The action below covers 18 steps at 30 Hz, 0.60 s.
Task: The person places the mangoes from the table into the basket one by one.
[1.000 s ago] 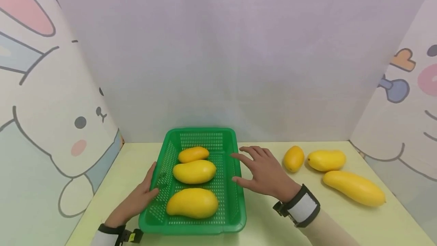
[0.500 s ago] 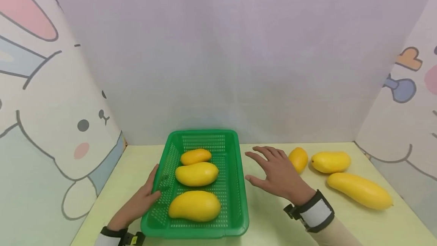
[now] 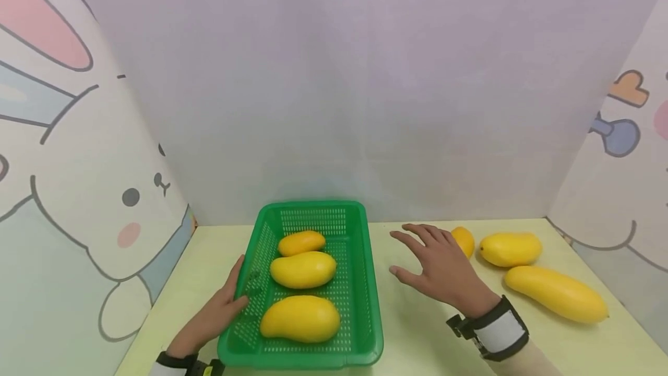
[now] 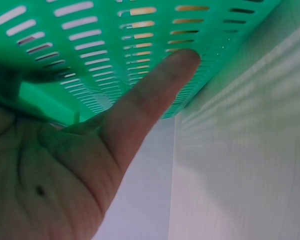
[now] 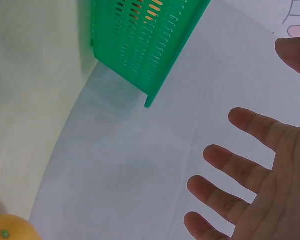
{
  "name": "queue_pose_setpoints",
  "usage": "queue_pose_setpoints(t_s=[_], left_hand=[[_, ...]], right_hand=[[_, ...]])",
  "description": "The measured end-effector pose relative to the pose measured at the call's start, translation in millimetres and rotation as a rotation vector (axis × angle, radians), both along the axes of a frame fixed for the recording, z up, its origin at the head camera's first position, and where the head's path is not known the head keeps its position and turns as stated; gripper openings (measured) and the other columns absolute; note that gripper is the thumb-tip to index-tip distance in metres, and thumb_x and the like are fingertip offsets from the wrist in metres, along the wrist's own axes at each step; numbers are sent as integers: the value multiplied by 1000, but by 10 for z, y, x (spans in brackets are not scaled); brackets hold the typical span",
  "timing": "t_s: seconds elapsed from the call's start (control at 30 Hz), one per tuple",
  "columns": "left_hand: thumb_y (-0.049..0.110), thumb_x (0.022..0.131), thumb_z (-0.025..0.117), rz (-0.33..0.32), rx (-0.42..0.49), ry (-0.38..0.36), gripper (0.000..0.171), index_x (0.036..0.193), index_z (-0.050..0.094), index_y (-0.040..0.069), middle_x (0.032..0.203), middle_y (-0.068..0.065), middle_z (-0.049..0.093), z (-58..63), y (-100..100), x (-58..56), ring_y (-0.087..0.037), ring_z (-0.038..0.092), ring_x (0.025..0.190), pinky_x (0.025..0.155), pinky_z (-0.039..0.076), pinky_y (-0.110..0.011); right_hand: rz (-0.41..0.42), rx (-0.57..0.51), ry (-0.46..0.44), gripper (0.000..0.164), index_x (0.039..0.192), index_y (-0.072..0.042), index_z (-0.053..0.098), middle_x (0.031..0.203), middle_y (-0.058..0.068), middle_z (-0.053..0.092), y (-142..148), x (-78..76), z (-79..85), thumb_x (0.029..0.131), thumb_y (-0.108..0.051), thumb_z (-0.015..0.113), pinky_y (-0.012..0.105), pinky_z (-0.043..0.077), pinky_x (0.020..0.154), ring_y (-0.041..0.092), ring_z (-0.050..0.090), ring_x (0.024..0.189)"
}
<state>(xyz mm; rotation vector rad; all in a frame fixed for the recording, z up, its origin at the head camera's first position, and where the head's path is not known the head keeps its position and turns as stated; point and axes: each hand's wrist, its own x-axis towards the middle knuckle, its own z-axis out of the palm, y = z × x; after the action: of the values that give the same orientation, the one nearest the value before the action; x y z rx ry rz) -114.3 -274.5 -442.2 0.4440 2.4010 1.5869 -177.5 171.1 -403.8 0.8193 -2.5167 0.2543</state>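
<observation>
A green plastic basket (image 3: 371, 306) with slotted walls stands on the table. Inside it lie three yellow mangoes: a small orange-yellow mango (image 3: 301, 243) at the back, a larger mango (image 3: 303, 270) in the middle and the biggest mango (image 3: 300, 319) in front. My left hand (image 3: 211, 315) holds the basket's left side, thumb over the rim and fingers along the outer wall. In the left wrist view a straight finger (image 4: 150, 107) lies against the slots. My right hand (image 3: 446, 268) hovers right of the basket, fingers spread and touching nothing.
Right of my right hand lie a small orange-yellow mango (image 3: 463, 242), partly hidden by the hand, a yellow mango (image 3: 511, 249) and a long yellow fruit (image 3: 557, 295). A pale wall (image 3: 355, 103) rises behind the table (image 3: 412, 341). Bunny-printed panels (image 3: 94, 190) stand at the sides.
My right hand has moved right, away from the basket's right rim, and now partly covers the small mango on the table. My left hand stays on the basket. The view has shifted slightly.
</observation>
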Motion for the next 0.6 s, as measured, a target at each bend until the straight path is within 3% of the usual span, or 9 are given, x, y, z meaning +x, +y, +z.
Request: queue_pose_setpoints(t_s=[0.6], left_hand=[[6, 96, 41, -5, 30, -6, 80, 146, -19, 24, 150, -27, -3, -37, -7, -12, -34, 57, 98, 71, 52, -37]], right_hand=[[-46, -44, 19, 63, 134, -30, 47, 131, 3, 48, 232, 16, 18, 83, -66, 49, 51, 30, 94, 26, 42, 116]])
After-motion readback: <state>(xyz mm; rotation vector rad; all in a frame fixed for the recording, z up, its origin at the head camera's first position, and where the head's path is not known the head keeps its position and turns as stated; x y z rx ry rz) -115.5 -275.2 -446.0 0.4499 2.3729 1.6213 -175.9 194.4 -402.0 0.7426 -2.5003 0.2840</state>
